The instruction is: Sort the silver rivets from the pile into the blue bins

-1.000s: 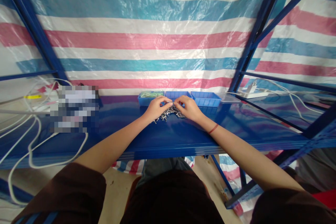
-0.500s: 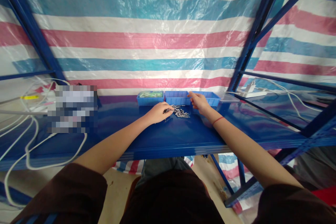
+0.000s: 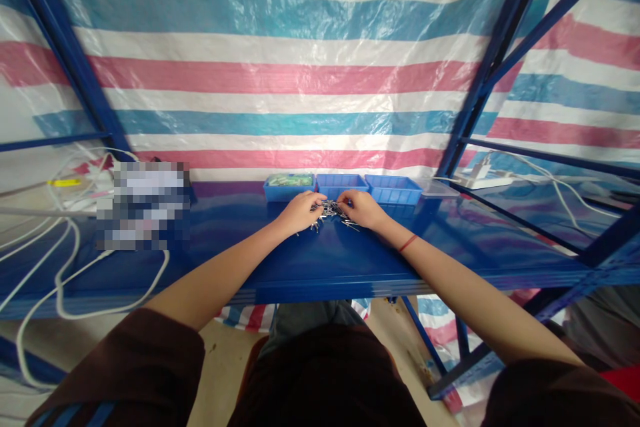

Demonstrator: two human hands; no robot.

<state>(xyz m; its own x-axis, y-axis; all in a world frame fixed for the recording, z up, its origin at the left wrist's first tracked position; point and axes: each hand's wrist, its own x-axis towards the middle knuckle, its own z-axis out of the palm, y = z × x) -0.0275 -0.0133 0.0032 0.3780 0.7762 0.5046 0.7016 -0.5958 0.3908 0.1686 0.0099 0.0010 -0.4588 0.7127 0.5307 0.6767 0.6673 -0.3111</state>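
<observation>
A loose pile of small, thin silver metal pins (image 3: 330, 209) lies on the blue tabletop, too small to tell their exact kind. From the left, my left hand (image 3: 301, 211) curls over the pile, its fingers closed around some pins. A few more stick out below that palm. On the pile's right side is my right hand (image 3: 363, 207), thumb and fingers pinched together among the pins; whatever sits between the tips is hidden. Just behind the hands stand two blue bins (image 3: 394, 191) with nothing visible in them, and a third blue bin (image 3: 277, 194) holding green-and-clear plastic packets (image 3: 291, 180).
A clear plastic lid or tray (image 3: 440, 188) lies right of the bins. White cables (image 3: 63, 267) loop over the left of the table near a blurred-out object (image 3: 145, 207). A white power strip (image 3: 481, 177) sits at right. Blue metal posts (image 3: 467, 100) frame the striped sheet behind.
My right hand has come down from over the right-hand bins to the pile's right side, its fingers closing there. My left hand stays at the pile's left. The view has shifted slightly.
</observation>
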